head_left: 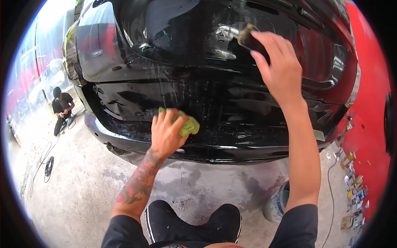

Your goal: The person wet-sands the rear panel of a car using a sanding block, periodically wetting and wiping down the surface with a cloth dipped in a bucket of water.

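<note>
In front of me is the glossy black rear of a car (231, 99), wet with streaks and drips on its middle part. My left hand (166, 131) is closed on a crumpled yellow-green cloth (190, 126), low on the panel just above the bumper (223, 153). Higher up and to the right, my right hand (280, 66) grips a dark block with a yellowish edge (248, 38), which looks like a sanding block. It is at the panel's surface; whether it touches I cannot tell. A small pale green flat piece (319, 135) rests on the bumper's right end.
A grey bucket (273, 206) stands on the concrete floor (91, 190) by my right arm. Masking paper (72, 58) edges the car. Another person (63, 108) crouches at left, near a coiled cable (49, 167). Several small containers (355, 193) line the red wall (372, 111).
</note>
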`<state>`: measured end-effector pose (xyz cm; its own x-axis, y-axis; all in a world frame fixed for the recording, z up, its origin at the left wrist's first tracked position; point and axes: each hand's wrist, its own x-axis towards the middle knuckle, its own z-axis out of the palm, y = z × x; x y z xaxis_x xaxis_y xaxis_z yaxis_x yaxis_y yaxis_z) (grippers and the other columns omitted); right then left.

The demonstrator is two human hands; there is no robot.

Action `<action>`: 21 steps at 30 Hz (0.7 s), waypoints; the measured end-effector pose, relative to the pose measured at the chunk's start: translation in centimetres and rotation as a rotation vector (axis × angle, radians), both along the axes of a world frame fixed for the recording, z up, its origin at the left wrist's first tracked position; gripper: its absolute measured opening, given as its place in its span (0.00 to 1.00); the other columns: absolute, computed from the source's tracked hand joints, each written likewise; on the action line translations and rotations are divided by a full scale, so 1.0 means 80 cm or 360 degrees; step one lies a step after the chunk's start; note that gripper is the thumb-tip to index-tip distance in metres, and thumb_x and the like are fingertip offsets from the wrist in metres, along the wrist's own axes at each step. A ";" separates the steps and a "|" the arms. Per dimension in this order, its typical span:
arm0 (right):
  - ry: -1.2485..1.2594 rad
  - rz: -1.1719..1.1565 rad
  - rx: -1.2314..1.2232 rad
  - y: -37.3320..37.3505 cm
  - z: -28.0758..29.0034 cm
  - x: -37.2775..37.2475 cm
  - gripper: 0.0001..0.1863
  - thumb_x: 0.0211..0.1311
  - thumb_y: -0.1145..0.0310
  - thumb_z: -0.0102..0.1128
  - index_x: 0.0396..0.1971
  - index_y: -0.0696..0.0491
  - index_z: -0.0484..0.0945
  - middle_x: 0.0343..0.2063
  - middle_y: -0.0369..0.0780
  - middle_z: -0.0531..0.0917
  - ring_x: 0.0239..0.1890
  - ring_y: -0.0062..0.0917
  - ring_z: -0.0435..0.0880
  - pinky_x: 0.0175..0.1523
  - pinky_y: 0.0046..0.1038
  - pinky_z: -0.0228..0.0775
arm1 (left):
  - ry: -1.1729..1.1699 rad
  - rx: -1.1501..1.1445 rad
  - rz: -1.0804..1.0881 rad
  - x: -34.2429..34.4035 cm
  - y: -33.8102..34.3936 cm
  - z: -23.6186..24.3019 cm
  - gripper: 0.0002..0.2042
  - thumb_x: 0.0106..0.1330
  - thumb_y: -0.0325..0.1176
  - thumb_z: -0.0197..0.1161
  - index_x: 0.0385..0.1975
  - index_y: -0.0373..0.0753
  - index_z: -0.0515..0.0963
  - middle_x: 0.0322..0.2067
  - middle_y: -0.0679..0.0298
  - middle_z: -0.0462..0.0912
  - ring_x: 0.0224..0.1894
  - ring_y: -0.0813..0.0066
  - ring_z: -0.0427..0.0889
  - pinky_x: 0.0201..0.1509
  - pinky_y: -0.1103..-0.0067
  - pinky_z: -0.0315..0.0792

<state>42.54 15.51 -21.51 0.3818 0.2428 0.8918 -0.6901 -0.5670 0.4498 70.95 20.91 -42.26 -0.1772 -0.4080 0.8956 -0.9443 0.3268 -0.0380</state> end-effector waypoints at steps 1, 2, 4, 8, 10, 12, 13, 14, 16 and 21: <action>0.0014 -0.0057 -0.0052 -0.023 0.013 0.010 0.20 0.61 0.66 0.71 0.54 0.45 0.83 0.45 0.34 0.84 0.47 0.34 0.83 0.51 0.36 0.79 | 0.0067 0.0068 0.0007 0.006 -0.009 -0.026 0.23 0.42 0.32 0.76 0.44 0.47 0.83 0.47 0.63 0.78 0.49 0.57 0.78 0.50 0.64 0.70; 0.0022 -0.0068 -0.0053 -0.038 0.018 0.017 0.20 0.61 0.66 0.71 0.54 0.45 0.83 0.45 0.34 0.84 0.47 0.34 0.83 0.51 0.36 0.79 | 0.0254 0.0080 0.0027 0.009 -0.014 -0.036 0.22 0.44 0.32 0.74 0.44 0.46 0.83 0.47 0.63 0.78 0.49 0.56 0.77 0.50 0.64 0.70; 0.0038 -0.0133 -0.0016 -0.059 0.024 0.029 0.19 0.60 0.66 0.72 0.52 0.45 0.83 0.44 0.34 0.83 0.47 0.33 0.83 0.51 0.34 0.79 | 0.0310 0.0078 0.0031 0.012 -0.019 -0.042 0.22 0.45 0.32 0.73 0.44 0.46 0.83 0.47 0.63 0.78 0.50 0.56 0.77 0.50 0.64 0.70; 0.0043 -0.0126 -0.0118 -0.077 0.040 0.043 0.17 0.61 0.65 0.71 0.50 0.44 0.84 0.44 0.33 0.84 0.46 0.32 0.83 0.49 0.34 0.80 | 0.0379 0.0036 0.0003 0.012 -0.022 -0.047 0.22 0.45 0.33 0.72 0.44 0.46 0.82 0.47 0.64 0.79 0.49 0.57 0.78 0.50 0.64 0.70; 0.0051 -0.0141 -0.0101 -0.077 0.066 0.063 0.16 0.66 0.63 0.67 0.53 0.46 0.84 0.47 0.36 0.85 0.49 0.35 0.83 0.52 0.35 0.78 | 0.0387 0.0045 -0.0022 0.011 -0.023 -0.047 0.22 0.45 0.33 0.72 0.44 0.47 0.82 0.47 0.64 0.79 0.49 0.57 0.78 0.50 0.64 0.70; 0.0075 -0.0164 -0.0136 -0.072 0.076 0.070 0.16 0.67 0.62 0.66 0.53 0.46 0.84 0.46 0.36 0.86 0.49 0.35 0.83 0.52 0.35 0.78 | 0.0400 0.0044 -0.0034 0.010 -0.025 -0.047 0.22 0.44 0.33 0.72 0.44 0.47 0.82 0.48 0.64 0.79 0.49 0.57 0.78 0.51 0.64 0.70; 0.0094 -0.0176 -0.0174 -0.070 0.077 0.074 0.16 0.68 0.61 0.66 0.53 0.45 0.84 0.46 0.35 0.86 0.49 0.35 0.83 0.52 0.35 0.78 | 0.0410 0.0038 -0.0034 0.013 -0.024 -0.047 0.22 0.44 0.33 0.72 0.44 0.47 0.82 0.48 0.64 0.79 0.49 0.57 0.78 0.51 0.64 0.70; 0.0109 -0.0200 -0.0077 -0.071 0.067 0.065 0.16 0.67 0.62 0.66 0.53 0.46 0.84 0.46 0.35 0.86 0.48 0.34 0.84 0.50 0.34 0.79 | 0.0411 0.0030 -0.0042 0.014 -0.023 -0.046 0.22 0.44 0.33 0.72 0.44 0.47 0.82 0.48 0.64 0.79 0.49 0.57 0.78 0.51 0.64 0.70; 0.0092 -0.0218 -0.0116 -0.068 0.036 0.049 0.15 0.64 0.63 0.68 0.50 0.45 0.85 0.43 0.34 0.85 0.46 0.32 0.84 0.47 0.33 0.80 | 0.0409 0.0042 -0.0010 0.016 -0.020 -0.048 0.22 0.44 0.32 0.72 0.44 0.47 0.83 0.48 0.64 0.79 0.49 0.57 0.78 0.51 0.64 0.70; 0.0123 -0.0290 -0.0317 -0.081 0.076 0.069 0.16 0.66 0.63 0.67 0.53 0.47 0.84 0.42 0.35 0.84 0.45 0.31 0.83 0.46 0.34 0.79 | 0.0399 0.0041 -0.0056 0.010 -0.026 -0.049 0.23 0.43 0.33 0.73 0.45 0.46 0.83 0.48 0.63 0.79 0.49 0.57 0.78 0.51 0.64 0.70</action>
